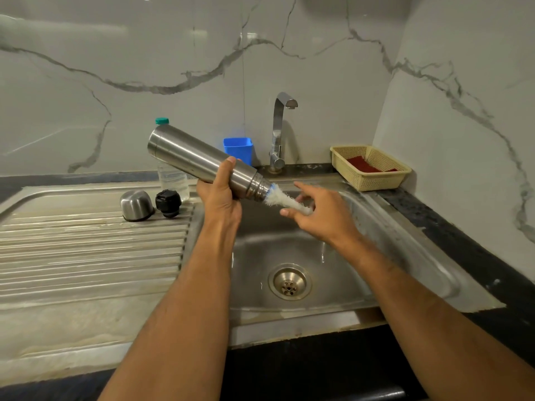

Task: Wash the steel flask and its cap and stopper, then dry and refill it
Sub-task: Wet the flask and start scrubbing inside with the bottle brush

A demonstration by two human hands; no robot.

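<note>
- The left hand (221, 195) grips the cylindrical brushed-steel flask (202, 162), tilted mouth-down over the steel sink basin (390, 227).
- The right hand (321, 212) pinches a white-bristled bottle brush (285, 199) at the flask's mouth.
- The domed steel cap (136, 205) and black plastic stopper (168, 202) sit on the ribbed drainboard (86, 256), seemingly unwashed.
- Rinsing, drying and refilling remain.
</note>
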